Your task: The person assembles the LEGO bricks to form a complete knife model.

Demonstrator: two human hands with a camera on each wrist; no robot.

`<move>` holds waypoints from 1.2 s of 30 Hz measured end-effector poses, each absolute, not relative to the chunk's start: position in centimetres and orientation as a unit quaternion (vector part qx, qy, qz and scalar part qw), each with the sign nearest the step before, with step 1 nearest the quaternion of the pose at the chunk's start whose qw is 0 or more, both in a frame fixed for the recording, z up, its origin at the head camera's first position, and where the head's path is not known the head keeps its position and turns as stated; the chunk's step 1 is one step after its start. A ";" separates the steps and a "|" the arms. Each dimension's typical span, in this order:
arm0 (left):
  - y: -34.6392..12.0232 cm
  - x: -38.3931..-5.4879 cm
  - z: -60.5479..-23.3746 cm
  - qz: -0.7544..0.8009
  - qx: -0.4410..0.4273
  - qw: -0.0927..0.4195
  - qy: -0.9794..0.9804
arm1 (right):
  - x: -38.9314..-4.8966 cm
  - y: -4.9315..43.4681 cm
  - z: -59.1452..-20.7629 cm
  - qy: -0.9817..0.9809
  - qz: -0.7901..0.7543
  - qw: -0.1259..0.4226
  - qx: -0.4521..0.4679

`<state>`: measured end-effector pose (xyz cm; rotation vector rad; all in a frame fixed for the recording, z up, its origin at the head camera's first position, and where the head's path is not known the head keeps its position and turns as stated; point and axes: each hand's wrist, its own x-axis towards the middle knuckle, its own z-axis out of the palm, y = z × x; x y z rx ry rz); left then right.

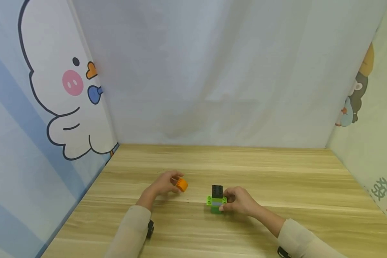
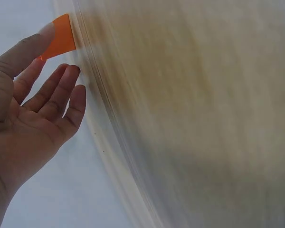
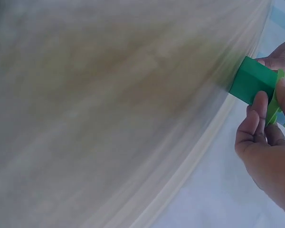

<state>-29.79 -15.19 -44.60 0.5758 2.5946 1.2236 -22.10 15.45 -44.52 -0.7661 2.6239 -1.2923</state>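
An orange toy building block (image 1: 182,185) with studs is pinched between the thumb and a finger of my left hand (image 1: 166,182). In the left wrist view the orange block (image 2: 61,37) shows a flat side, and the other fingers of the left hand (image 2: 42,99) are loosely bent away from it. My right hand (image 1: 242,201) grips the right side of a small stack of blocks (image 1: 216,200). Black studs top the stack, over a light green studded piece sticking out both ways. Its green bottom block (image 3: 254,80) shows in the right wrist view, beside the right hand (image 3: 266,152).
A wood-grain table (image 1: 187,236) lies under both hands. A pale cloth wall (image 1: 213,79) rises behind it. Printed cartoon panels stand at the left (image 1: 58,89) and right (image 1: 371,118). Dark devices are strapped near both sleeves.
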 end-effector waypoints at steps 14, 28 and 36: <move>-15.3 -30.2 -44.4 0.423 0.198 0.121 0.876 | -21.9 15.4 -44.1 0.863 -0.435 0.071 -0.246; -15.1 -30.3 -43.7 0.405 0.217 0.109 0.882 | -22.0 15.5 -44.4 0.864 -0.433 0.070 -0.249; -15.1 -29.7 -43.4 0.420 0.213 0.085 0.878 | -22.2 15.5 -44.5 0.865 -0.424 0.074 -0.259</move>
